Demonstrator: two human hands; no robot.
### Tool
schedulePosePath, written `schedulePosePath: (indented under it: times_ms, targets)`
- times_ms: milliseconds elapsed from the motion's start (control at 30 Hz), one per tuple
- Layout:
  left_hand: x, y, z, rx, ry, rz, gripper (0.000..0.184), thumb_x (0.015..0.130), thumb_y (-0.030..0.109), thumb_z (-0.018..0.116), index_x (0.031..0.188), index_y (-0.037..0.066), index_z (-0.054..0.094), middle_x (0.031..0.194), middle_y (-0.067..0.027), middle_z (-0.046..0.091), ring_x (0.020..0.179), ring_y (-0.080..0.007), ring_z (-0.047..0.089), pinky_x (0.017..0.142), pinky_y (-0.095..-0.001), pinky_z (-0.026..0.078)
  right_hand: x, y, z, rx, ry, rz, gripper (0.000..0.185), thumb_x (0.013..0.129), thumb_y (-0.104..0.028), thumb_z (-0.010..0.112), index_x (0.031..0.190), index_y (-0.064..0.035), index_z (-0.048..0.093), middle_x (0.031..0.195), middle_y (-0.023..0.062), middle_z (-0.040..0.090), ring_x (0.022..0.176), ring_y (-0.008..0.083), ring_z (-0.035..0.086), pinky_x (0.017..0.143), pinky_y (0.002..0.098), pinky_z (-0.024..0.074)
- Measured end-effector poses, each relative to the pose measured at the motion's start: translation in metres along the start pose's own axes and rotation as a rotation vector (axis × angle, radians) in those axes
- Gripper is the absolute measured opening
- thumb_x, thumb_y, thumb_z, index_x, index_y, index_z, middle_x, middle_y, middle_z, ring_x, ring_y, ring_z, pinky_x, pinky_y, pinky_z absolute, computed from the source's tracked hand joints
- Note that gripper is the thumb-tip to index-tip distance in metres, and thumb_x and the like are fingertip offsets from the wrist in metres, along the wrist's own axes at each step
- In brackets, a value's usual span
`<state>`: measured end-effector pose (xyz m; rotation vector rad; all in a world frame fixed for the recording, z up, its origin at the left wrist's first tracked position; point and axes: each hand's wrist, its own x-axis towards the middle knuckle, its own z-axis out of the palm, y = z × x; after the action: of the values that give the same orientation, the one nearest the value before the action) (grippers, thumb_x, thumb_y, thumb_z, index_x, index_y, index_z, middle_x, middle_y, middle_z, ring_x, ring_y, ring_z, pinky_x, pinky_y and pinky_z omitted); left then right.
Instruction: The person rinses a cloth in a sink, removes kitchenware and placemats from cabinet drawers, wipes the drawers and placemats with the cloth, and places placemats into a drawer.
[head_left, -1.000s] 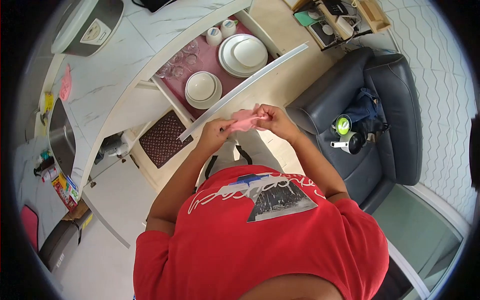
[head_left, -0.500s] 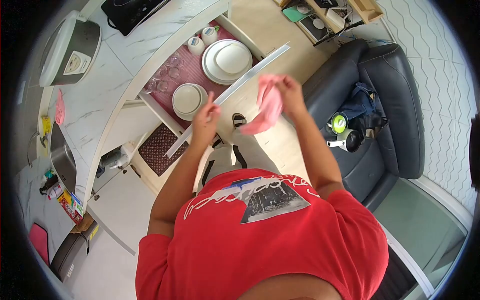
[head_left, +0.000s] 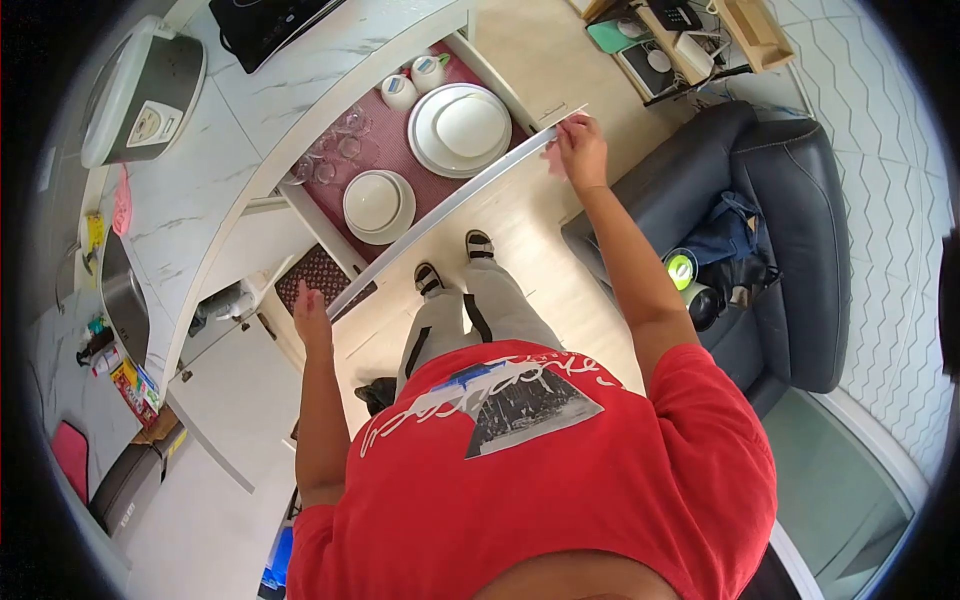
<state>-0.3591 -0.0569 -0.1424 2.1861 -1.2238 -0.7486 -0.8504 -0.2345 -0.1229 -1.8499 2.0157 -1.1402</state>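
My right hand [head_left: 582, 152] is at the right end of the drawer front [head_left: 450, 205], its fingers closed on a pink cloth [head_left: 556, 160] that is mostly hidden behind them. Near the drawer front's left end is my left hand [head_left: 312, 312], fingers stretched out and holding nothing that I can see. The pulled-out drawer has a red liner [head_left: 400, 150]. On it sit a stack of large white plates [head_left: 470, 125], a smaller stack of white bowls [head_left: 372, 200], two white mugs [head_left: 399, 93] and several clear glasses [head_left: 325, 150].
A curved marble-look counter [head_left: 225, 160] runs along the left, bearing a rice cooker [head_left: 150, 95] and a black cooktop [head_left: 265, 25]. A sink [head_left: 122, 295] is set farther along. To the right stands a dark armchair [head_left: 790, 260] with a bag and bottles on it.
My right hand has moved up to the drawer front's right end with the pink cloth. My left hand has moved down and left to near its other end.
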Motion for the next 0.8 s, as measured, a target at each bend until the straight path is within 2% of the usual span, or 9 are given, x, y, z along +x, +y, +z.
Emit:
schedulePosePath:
  times_ms: [67, 100, 200, 367, 467, 533, 600, 633, 800]
  targets:
    - [-0.005, 0.014, 0.001, -0.353, -0.044, -0.308, 0.046, 0.083, 0.014, 0.054, 0.126, 0.002, 0.042, 0.088, -0.0035, 0.056, 0.079, -0.0123, 0.052, 0.074, -0.0247, 0.043, 0.008, 0.015, 0.0, 0.082, 0.042, 0.07, 0.01, 0.071, -0.008, 0.062, 0.078, -0.0013, 0.061, 0.084, 0.0145, 0.056, 0.077, 0.0295, 0.057, 0.068, 0.0357, 0.0463]
    - [-0.013, 0.037, -0.007, -0.419, -0.049, -0.436, 0.049, 0.083, 0.016, 0.054, 0.126, -0.001, 0.039, 0.093, -0.0029, 0.057, 0.083, -0.0111, 0.052, 0.077, -0.024, 0.042, 0.015, 0.021, 0.001, -0.042, 0.006, 0.136, 0.009, 0.07, -0.005, 0.063, 0.077, -0.0016, 0.061, 0.086, 0.0137, 0.055, 0.074, 0.0292, 0.056, 0.067, 0.0359, 0.0463]
    - [-0.017, 0.033, -0.005, -0.462, -0.055, -0.401, 0.048, 0.085, 0.018, 0.053, 0.125, -0.003, 0.039, 0.096, -0.0047, 0.059, 0.086, -0.011, 0.053, 0.078, -0.0224, 0.041, 0.018, 0.017, 0.002, -0.036, 0.217, 0.269, 0.006, 0.07, -0.004, 0.062, 0.076, -0.0028, 0.061, 0.086, 0.0125, 0.053, 0.07, 0.0285, 0.055, 0.067, 0.0359, 0.0462]
    - [-0.016, 0.032, -0.021, -0.408, -0.164, -0.456, 0.046, 0.086, 0.023, 0.052, 0.124, -0.003, 0.041, 0.103, -0.0072, 0.058, 0.09, -0.012, 0.053, 0.084, -0.0215, 0.038, 0.016, -0.012, -0.004, -0.008, 0.092, 0.382, 0.009, 0.074, -0.01, 0.06, 0.078, -0.0018, 0.062, 0.084, 0.012, 0.052, 0.072, 0.0264, 0.056, 0.066, 0.0374, 0.0462]
    - [-0.02, 0.035, -0.033, -0.466, -0.281, -0.498, 0.049, 0.086, 0.027, 0.053, 0.126, 0.001, 0.04, 0.106, -0.0067, 0.056, 0.092, -0.012, 0.052, 0.086, -0.0243, 0.037, 0.004, -0.01, 0.011, -0.052, 0.146, 0.361, 0.01, 0.074, -0.012, 0.06, 0.076, -0.0021, 0.061, 0.081, 0.0121, 0.054, 0.069, 0.0282, 0.056, 0.063, 0.0393, 0.0466]
    - [-0.017, 0.032, -0.036, -0.516, -0.35, -0.45, 0.051, 0.087, 0.032, 0.051, 0.128, 0.004, 0.039, 0.107, -0.0055, 0.056, 0.094, -0.0111, 0.05, 0.084, -0.027, 0.037, -0.007, -0.014, 0.023, -0.228, 0.162, 0.13, 0.012, 0.076, -0.016, 0.057, 0.077, -0.0041, 0.061, 0.078, 0.0129, 0.054, 0.07, 0.0299, 0.056, 0.064, 0.0377, 0.0455]
    - [-0.013, 0.022, -0.04, -0.543, -0.434, -0.429, 0.054, 0.086, 0.036, 0.05, 0.13, 0.007, 0.036, 0.113, -0.0069, 0.053, 0.101, -0.0147, 0.046, 0.09, -0.0309, 0.032, -0.025, -0.028, 0.039, -0.123, 0.14, 0.182, 0.013, 0.076, -0.015, 0.056, 0.074, -0.003, 0.058, 0.078, 0.0143, 0.054, 0.07, 0.0321, 0.055, 0.063, 0.0399, 0.0446]
    - [-0.011, 0.017, -0.041, -0.572, -0.508, -0.41, 0.056, 0.086, 0.039, 0.048, 0.131, 0.009, 0.034, 0.119, -0.0083, 0.049, 0.108, -0.0182, 0.043, 0.096, -0.0348, 0.026, -0.036, -0.043, 0.045, -0.133, 0.109, 0.153, 0.012, 0.076, -0.015, 0.057, 0.074, -0.003, 0.057, 0.078, 0.0146, 0.054, 0.07, 0.0328, 0.055, 0.062, 0.0409, 0.0444]
    - [0.0, 0.015, -0.047, -0.564, -0.585, -0.351, 0.063, 0.086, 0.044, 0.046, 0.133, 0.007, 0.029, 0.12, -0.0107, 0.048, 0.106, -0.0189, 0.045, 0.093, -0.0329, 0.031, -0.129, -0.138, 0.089, -0.019, -0.051, 0.034, 0.006, 0.072, -0.006, 0.056, 0.077, -0.0052, 0.057, 0.079, 0.0164, 0.054, 0.071, 0.0347, 0.054, 0.063, 0.0432, 0.0446]
